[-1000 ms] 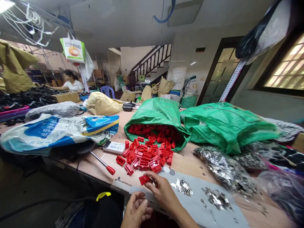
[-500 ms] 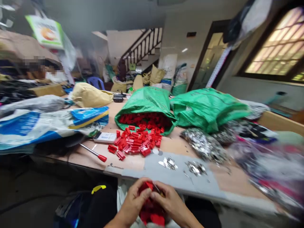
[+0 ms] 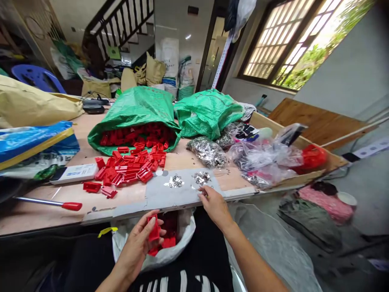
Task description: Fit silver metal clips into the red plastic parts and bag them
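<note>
1. Wooden bench (image 3: 36, 211) runs across the middle of the frame, with a staircase and stacked sacks behind it.
2. At centre left an open green sack (image 3: 136, 109) spills loose red plastic parts (image 3: 127, 168) onto the bench.
3. Left hand (image 3: 138, 243), low in the frame, grips one red part (image 3: 154, 228) over a white bag (image 3: 179, 243) that holds more red pieces.
4. Right hand (image 3: 214, 205) rests at the bench edge, fingertips pinching at small silver metal pieces (image 3: 200, 178) on a grey mat (image 3: 170, 198).
</note>
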The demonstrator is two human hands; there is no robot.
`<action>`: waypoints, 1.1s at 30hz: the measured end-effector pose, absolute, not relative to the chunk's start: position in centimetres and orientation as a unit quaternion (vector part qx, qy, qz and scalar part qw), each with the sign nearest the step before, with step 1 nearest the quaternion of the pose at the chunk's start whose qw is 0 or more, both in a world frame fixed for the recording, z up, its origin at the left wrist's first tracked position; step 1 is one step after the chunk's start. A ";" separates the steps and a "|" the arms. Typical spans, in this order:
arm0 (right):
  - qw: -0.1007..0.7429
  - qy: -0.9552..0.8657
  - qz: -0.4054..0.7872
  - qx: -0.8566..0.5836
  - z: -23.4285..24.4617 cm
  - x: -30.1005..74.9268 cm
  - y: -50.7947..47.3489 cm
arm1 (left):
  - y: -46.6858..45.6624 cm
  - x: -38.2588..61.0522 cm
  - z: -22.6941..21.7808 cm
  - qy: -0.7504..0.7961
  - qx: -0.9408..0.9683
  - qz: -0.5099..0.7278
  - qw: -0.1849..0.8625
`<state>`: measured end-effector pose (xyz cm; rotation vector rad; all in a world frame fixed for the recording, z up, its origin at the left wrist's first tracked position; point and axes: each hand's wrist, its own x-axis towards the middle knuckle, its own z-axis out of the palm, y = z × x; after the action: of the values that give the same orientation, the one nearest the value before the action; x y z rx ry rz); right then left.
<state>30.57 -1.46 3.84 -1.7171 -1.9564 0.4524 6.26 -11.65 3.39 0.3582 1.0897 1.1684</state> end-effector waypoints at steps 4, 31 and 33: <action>0.217 -0.739 0.119 -0.627 4.0 30.2 0.0 | -11.7 5.8 3.5 0.440 0.115 0.511 0.729; 0.350 -0.747 0.351 -0.444 8.0 23.2 -2.0 | -8.8 4.2 5.0 0.522 0.467 0.622 0.351; 0.358 -0.749 0.352 -0.432 8.5 22.1 -2.9 | -8.9 4.1 4.9 0.542 0.493 0.602 0.317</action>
<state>22.10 -2.89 8.51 -1.1143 -1.9336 0.9095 4.06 -8.90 4.89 1.2985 1.4278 1.5850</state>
